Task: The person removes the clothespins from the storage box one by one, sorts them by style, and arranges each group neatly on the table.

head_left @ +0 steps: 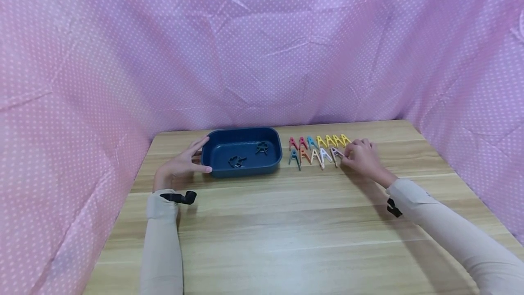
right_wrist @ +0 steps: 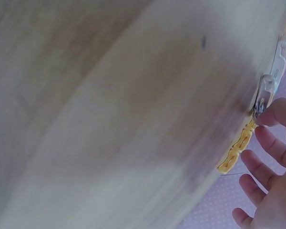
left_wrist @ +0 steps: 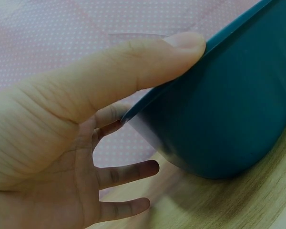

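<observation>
My left hand (head_left: 182, 165) rests at the left end of a dark blue rectangular basin (head_left: 245, 172), fingers spread and fairly straight. In the left wrist view the thumb (left_wrist: 148, 64) lies along the rim, with other fingers beside the outer wall. On the right, my right hand (head_left: 364, 158) pinches the end of a pale purple clothespin (head_left: 335, 153) between thumb and index finger. This clothespin (right_wrist: 263, 95) stands last in the front row; the other fingers are loosely bent. Left of it are white (head_left: 324, 155), cream (head_left: 315, 155), orange (head_left: 304, 154) and teal (head_left: 294, 158) clothespins.
Behind runs a second row: two red clothespins (head_left: 302, 142), a blue one (head_left: 311, 141) and several yellow ones (head_left: 329, 140). Inside the basin show two small dark outlined shapes, their kind unclear. The wooden table (head_left: 266, 226) is bordered by pink dotted cloth (head_left: 262, 58).
</observation>
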`<state>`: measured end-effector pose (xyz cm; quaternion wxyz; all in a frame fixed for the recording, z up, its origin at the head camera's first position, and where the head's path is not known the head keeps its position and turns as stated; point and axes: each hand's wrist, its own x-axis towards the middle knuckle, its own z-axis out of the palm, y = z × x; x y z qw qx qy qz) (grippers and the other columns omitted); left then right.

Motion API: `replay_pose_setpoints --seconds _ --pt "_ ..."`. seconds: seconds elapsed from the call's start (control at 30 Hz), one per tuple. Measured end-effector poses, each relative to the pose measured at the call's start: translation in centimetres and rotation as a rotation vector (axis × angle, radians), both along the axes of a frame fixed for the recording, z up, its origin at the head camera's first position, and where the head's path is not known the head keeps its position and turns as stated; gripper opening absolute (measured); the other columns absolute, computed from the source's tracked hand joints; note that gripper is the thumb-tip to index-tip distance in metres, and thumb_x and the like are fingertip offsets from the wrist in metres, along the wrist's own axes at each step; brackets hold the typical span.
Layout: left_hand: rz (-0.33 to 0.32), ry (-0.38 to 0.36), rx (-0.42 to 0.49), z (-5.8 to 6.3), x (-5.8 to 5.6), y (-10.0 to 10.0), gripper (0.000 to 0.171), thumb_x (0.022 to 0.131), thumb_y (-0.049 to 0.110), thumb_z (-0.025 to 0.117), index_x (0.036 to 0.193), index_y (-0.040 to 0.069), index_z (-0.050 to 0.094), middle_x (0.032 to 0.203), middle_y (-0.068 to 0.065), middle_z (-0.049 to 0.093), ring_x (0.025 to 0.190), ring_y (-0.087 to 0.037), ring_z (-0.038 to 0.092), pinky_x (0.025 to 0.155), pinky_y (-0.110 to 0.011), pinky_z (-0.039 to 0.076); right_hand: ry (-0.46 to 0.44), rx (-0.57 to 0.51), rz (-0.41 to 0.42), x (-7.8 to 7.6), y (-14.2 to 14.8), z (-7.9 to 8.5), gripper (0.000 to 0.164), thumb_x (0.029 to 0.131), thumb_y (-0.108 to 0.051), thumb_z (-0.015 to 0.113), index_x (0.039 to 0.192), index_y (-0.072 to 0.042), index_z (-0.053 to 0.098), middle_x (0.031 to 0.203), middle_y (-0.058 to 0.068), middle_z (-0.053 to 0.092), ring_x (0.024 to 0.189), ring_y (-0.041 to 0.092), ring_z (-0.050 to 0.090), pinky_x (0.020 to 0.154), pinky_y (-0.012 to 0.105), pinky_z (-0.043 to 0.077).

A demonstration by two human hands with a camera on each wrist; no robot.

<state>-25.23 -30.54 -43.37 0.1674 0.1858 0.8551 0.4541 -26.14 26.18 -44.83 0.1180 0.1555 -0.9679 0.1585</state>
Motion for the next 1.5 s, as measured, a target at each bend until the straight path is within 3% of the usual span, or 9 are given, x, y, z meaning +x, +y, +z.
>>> replay_pose_setpoints --seconds 0.17,0.47,0.73,1.07,1.33,1.5 --pt "0.001 0.003 -0.003 0.1 -0.2 -0.2 0.101 0.079 0.032 0.076 0.152 0.032 0.006 0.158 0.009 -0.006 0.140 -0.037 0.018 0.108 -0.059 0.025 -0.023 0.000 0.027 -0.3 -0.2 -0.1 0.009 0.073 -0.017 0.071 0.071 -0.013 0.063 0.089 0.012 0.061 0.090 0.033 0.045 0.079 0.049 0.028" --pt "0.006 -0.012 -0.007 0.3 -0.2 -0.4 0.101 0.078 0.032 0.076 0.152 0.031 0.006 0.158 0.007 -0.007 0.140 -0.038 0.017 0.108 -0.061 0.022 -0.076 0.016 0.048 -0.3 -0.4 -0.3 0.010 0.075 -0.020 0.072 0.073 -0.014 0.064 0.101 0.016 0.063 0.090 0.031 0.046 0.080 0.049 0.029" --pt "0.028 -0.036 -0.023 0.6 -0.3 -0.3 0.102 0.078 0.035 0.076 0.151 0.033 0.005 0.158 0.008 -0.008 0.141 -0.038 0.016 0.108 -0.063 0.019 -0.063 0.008 0.069 -0.7 -0.6 -0.2 0.007 0.075 -0.019 0.071 0.075 -0.015 0.066 0.097 0.014 0.063 0.089 0.032 0.046 0.079 0.051 0.030" --pt "0.008 -0.049 0.013 0.5 -0.6 -0.4 0.102 0.079 0.031 0.076 0.151 0.034 0.004 0.157 0.011 -0.008 0.141 -0.038 0.016 0.110 -0.060 0.020 -0.047 -0.035 0.089 -0.9 -0.8 0.2 0.007 0.076 -0.020 0.072 0.078 -0.015 0.068 0.092 0.010 0.064 0.088 0.030 0.046 0.077 0.047 0.029" --pt "0.004 -0.001 -0.055 0.4 -0.4 -0.3 0.102 0.077 0.039 0.076 0.151 0.034 0.006 0.157 0.013 -0.006 0.145 -0.029 0.001 0.108 -0.066 0.013 0.014 -0.132 0.142 -1.3 -1.8 1.5 0.013 0.077 -0.015 0.071 0.088 -0.008 0.071 0.094 0.011 0.067 0.089 0.032 0.052 0.078 0.049 0.035" --pt "0.010 -0.006 -0.052 0.3 -0.3 0.0 0.101 0.077 0.038 0.076 0.151 0.035 0.007 0.157 0.015 -0.005 0.144 -0.028 0.007 0.109 -0.064 0.016 0.021 -0.166 0.245 -2.0 -4.0 3.1 0.020 0.079 -0.014 0.070 0.095 -0.003 0.070 0.096 0.013 0.070 0.093 0.034 0.059 0.085 0.049 0.041"
